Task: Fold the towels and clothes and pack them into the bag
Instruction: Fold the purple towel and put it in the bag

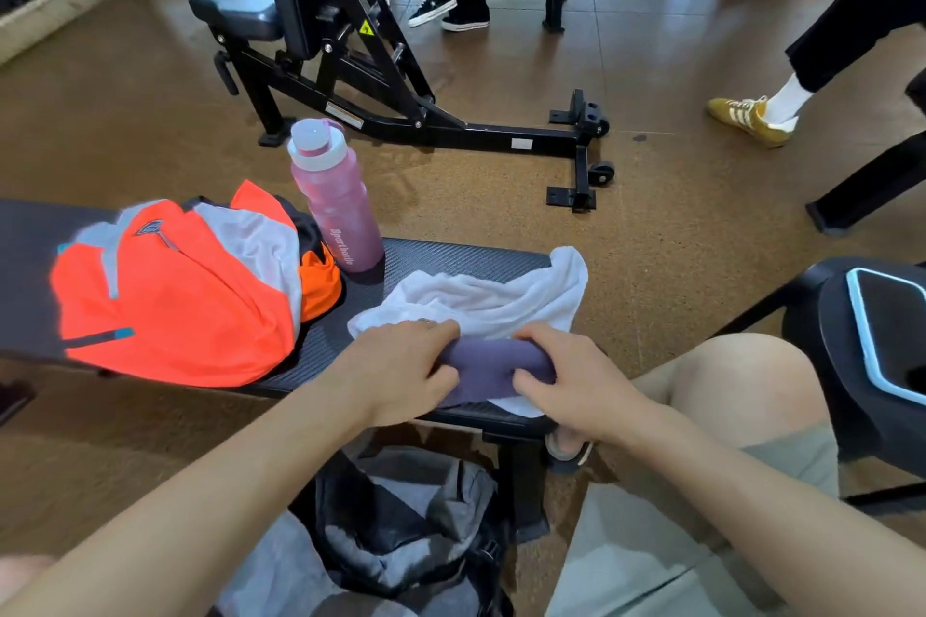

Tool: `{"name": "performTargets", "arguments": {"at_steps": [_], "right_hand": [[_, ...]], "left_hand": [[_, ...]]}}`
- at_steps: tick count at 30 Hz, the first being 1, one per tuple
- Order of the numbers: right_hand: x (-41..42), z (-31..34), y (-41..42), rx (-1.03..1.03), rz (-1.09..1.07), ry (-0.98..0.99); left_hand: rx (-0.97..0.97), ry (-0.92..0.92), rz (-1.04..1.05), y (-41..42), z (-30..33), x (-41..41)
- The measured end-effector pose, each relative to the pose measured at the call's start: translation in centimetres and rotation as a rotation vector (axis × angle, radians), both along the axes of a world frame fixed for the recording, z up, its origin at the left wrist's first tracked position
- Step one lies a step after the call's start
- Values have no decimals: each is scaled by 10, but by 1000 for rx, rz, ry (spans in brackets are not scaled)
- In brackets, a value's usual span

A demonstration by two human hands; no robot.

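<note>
Purple garment [493, 361], folding step, on bench [451, 256].
Left hand [401, 366] and right hand [571, 391] curl fingers round its ends atop white towel [481, 296]; next, probably into bag [401, 531].

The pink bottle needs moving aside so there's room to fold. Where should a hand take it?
Grip the tall pink plastic bottle around its ribbed middle, coming from the right: it stands upright on the black bench, and the orange jersey crowds its left.
</note>
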State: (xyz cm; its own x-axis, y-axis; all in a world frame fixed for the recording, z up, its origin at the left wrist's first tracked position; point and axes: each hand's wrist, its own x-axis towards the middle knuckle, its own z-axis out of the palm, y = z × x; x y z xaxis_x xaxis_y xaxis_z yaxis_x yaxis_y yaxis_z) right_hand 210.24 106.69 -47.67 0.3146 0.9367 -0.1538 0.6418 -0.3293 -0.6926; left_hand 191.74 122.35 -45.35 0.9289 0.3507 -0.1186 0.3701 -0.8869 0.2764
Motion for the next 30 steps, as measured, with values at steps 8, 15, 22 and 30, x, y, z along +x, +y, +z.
{"name": "performTargets", "arguments": {"at_steps": [8,15,22,30], "right_hand": [[-11,-15,18,-179,-184,134],[-26,-24,26,-212,-271,84],[-31,-21,27,-42,-482,420],[-54,-15,35,89,-718,864]], "left_hand": [[-323,328,310,1,-33,-2],[-439,290,425,-8,-36,-7],[-735,269,480,-17,-28,-6],[-1389,-36,721,-31,-18,-29]]}}
